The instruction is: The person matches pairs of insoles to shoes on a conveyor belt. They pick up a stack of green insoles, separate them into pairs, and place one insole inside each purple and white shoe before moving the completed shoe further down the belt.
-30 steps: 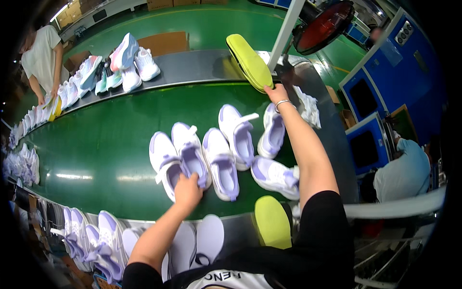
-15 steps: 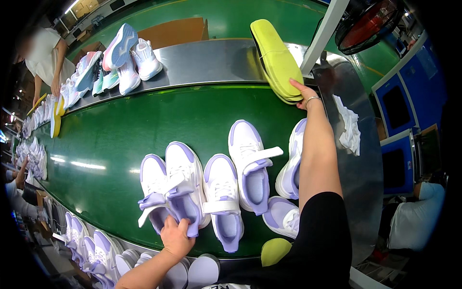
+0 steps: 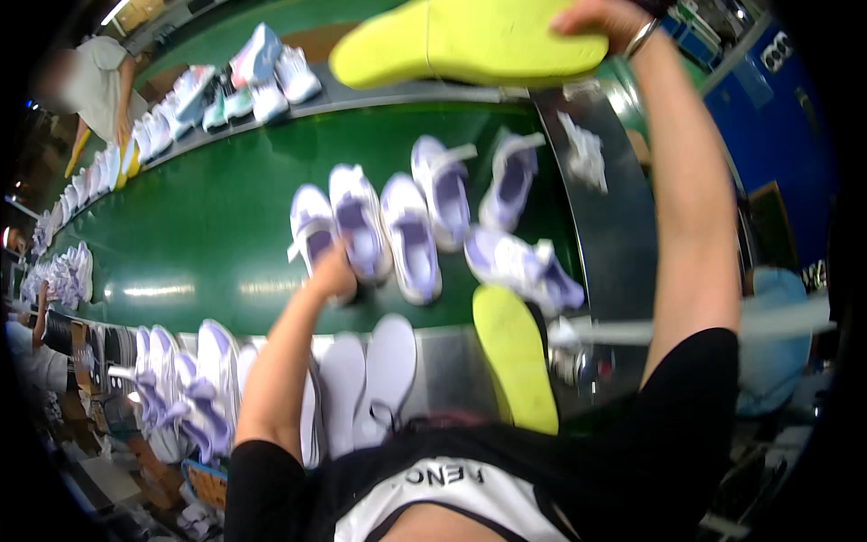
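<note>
My right hand (image 3: 607,22), raised at the upper right, grips a bundle of yellow-green insoles (image 3: 470,41) by one end. A thin band runs around its middle. The bundle lies sideways above the far edge of the green work surface (image 3: 217,217). At the heel of the leftmost white and lilac sneaker (image 3: 312,212), my left hand (image 3: 334,273) is closed, its fingers slightly blurred. Beside that shoe stand a second sneaker (image 3: 357,203), a third sneaker (image 3: 408,226) and several more, most with toes pointing away. One sneaker (image 3: 519,266) lies turned, its toe to the left.
Another yellow-green insole (image 3: 515,357) and pale lilac insoles (image 3: 388,370) lie along the near edge. More sneakers (image 3: 212,370) stand near left. Finished-looking shoes (image 3: 262,72) line the far ledge, by a person (image 3: 104,81). Crumpled white paper (image 3: 585,154) lies at right.
My right hand has lifted the yellow-green bundle off the far ledge, brought it closer and turned it sideways. The view has tilted, showing more of the near edge. My left hand stays by the sneakers.
</note>
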The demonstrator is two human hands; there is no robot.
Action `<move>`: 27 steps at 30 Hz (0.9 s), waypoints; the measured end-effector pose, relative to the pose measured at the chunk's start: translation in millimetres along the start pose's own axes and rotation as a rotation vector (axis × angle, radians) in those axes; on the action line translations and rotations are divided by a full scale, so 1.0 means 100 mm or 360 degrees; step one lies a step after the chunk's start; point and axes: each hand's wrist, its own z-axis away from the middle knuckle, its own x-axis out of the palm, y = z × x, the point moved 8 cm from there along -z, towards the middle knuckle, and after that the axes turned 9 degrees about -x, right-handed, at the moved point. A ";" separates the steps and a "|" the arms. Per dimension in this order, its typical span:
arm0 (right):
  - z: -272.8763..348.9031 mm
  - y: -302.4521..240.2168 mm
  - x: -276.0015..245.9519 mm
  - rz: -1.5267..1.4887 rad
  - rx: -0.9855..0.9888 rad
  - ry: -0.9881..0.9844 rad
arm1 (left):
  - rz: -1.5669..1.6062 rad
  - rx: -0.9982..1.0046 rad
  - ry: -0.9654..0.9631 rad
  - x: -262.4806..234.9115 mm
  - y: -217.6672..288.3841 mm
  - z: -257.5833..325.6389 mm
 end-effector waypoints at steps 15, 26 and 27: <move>1.80 -0.51 2.27 0.0023 0.0613 -0.1488 | 0.1050 0.0900 -0.0593 -0.13 1.57 2.16; 2.08 0.96 1.85 -0.0917 0.0586 0.0711 | 0.2538 -0.0010 -0.0820 0.57 1.50 2.52; 2.27 1.11 1.96 -0.0821 0.0576 0.0844 | 0.2587 -0.0135 -0.0809 0.63 1.34 2.47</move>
